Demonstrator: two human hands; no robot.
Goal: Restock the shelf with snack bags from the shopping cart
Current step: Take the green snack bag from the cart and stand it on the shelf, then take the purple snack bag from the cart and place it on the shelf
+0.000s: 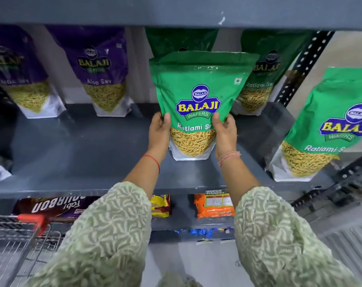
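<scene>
Standing a green bag (193,96) upright on the shelf (93,162), left hand (160,129) and right hand (224,131) clasp its sides; several bags already stand there, and the cart's (20,241) contents are hidden.

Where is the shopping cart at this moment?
The shopping cart is at the bottom-left of the head view, below the left sleeve and in front of the lower shelf.

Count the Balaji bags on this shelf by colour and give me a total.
Purple Aloo Sev bags: 2, at the back.
Green Ratlami Sev bags: 4, namely the held bag, two behind it, and one at the right.
Total: 6.
</scene>
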